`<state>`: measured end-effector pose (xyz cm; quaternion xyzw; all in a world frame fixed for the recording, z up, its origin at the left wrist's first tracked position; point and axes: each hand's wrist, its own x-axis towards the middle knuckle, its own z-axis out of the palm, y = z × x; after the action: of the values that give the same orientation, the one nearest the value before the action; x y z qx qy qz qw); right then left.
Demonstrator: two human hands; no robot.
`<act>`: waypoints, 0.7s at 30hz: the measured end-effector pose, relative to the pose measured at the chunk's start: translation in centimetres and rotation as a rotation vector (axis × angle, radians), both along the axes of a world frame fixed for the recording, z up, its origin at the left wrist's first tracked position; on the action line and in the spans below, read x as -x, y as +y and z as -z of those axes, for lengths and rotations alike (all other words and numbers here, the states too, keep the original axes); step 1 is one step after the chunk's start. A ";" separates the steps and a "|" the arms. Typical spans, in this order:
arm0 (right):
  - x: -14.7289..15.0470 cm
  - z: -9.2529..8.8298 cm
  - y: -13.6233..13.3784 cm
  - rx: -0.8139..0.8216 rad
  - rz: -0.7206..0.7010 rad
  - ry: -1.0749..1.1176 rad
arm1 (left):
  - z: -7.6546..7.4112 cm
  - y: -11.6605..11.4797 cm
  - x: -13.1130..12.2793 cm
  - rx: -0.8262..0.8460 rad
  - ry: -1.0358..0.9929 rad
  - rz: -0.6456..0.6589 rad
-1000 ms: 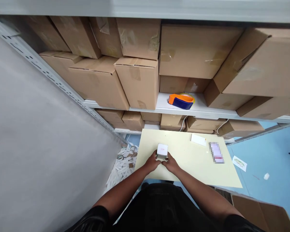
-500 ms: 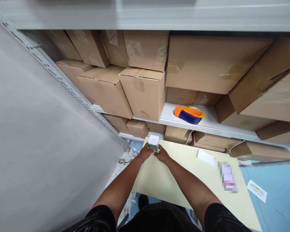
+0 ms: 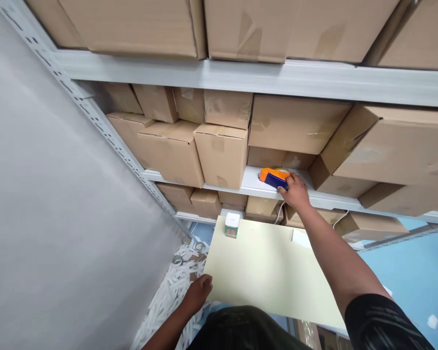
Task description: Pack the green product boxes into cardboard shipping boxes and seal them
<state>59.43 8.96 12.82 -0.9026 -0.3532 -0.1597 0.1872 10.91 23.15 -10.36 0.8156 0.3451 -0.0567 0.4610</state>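
My right hand (image 3: 295, 190) reaches up to the white shelf (image 3: 251, 182) and closes on the orange and blue tape dispenser (image 3: 273, 178) lying there. A small white box (image 3: 232, 224) with a green lower side stands alone at the far left corner of the pale yellow table (image 3: 263, 267). My left hand (image 3: 200, 290) hangs low at the table's near left edge, fingers loosely curled, holding nothing.
Brown cardboard boxes (image 3: 222, 153) fill the metal shelving in front of me, above and below the dispenser. A grey wall (image 3: 51, 218) is on the left. White paper strips and tape rolls (image 3: 175, 287) litter the blue floor beside the table. A white card (image 3: 301, 238) lies partly behind my right arm.
Both hands let go of the small white box, left at the table's far left corner. My right hand rose to the tape dispenser; my left dropped back. The view tilted upward.
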 end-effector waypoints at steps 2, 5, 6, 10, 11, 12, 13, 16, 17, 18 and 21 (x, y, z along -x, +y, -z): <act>0.8 0.5 -0.4 -0.044 0.017 0.025 | -0.7 -0.1 1.0 -0.017 0.008 0.046; 3.9 2.0 -3.8 -0.189 0.069 -0.001 | -1.2 0.3 2.4 -0.034 0.007 0.106; 5.2 2.8 -5.4 -0.233 0.091 -0.010 | -1.1 0.5 3.0 -0.040 0.005 0.123; 11.1 8.0 -12.9 -0.271 0.202 0.078 | 0.0 1.1 5.5 -0.061 0.029 0.209; 12.5 9.8 -14.6 -0.237 0.221 0.124 | 0.2 1.2 6.1 -0.069 0.047 0.230; 13.7 11.7 -16.2 -0.197 0.265 0.169 | 0.4 1.2 6.5 -0.078 0.064 0.246; 14.8 13.7 -17.6 -0.138 0.308 0.227 | 0.4 1.2 6.8 -0.088 0.078 0.259; 16.9 19.5 -20.7 0.040 0.373 0.379 | 0.0 0.6 7.0 -0.125 0.103 0.262; 17.2 21.1 -21.3 0.086 0.398 0.417 | -0.4 0.3 6.9 -0.134 0.104 0.257; 17.4 22.7 -21.8 0.132 0.426 0.452 | -0.8 -0.2 6.6 -0.141 0.105 0.250; 17.4 25.9 -22.6 0.257 0.482 0.521 | -2.1 -2.4 5.6 -0.166 0.117 0.229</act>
<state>42.08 -13.63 -13.06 -0.9863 -0.0883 0.0815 0.1131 5.33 20.77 -8.28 0.8803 0.2796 -0.1275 0.3614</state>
